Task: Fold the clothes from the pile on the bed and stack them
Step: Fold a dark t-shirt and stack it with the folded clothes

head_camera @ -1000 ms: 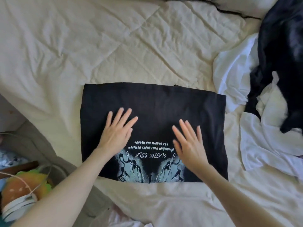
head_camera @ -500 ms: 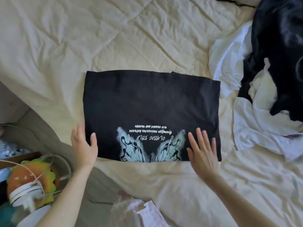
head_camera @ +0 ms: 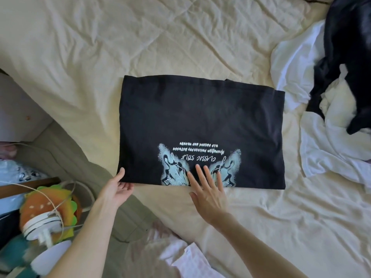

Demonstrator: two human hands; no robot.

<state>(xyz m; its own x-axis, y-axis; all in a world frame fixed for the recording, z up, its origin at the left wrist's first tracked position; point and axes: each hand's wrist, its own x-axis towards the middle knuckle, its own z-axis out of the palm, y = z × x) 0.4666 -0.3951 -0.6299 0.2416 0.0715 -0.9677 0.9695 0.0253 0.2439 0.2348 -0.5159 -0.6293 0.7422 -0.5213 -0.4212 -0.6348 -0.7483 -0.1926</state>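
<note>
Nearest, at the bedside, sits an orange-and-green plush burger toy (head_camera: 47, 205). The left hand (head_camera: 117, 190) pinches the near-left corner of the folded black printed T-shirt (head_camera: 200, 121); the right hand (head_camera: 208, 190) lies flat, fingers straight, on its near edge. The shirt lies flat and rectangular mid-bed on the cream quilted bedspread (head_camera: 120, 37). Further right, a crumpled white-and-black clothes pile (head_camera: 329, 109).

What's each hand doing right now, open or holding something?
Left hand: pinches the near left corner of the black T-shirt, thumb on top.
Right hand: open, straight fingers resting on the shirt's near edge.
</note>
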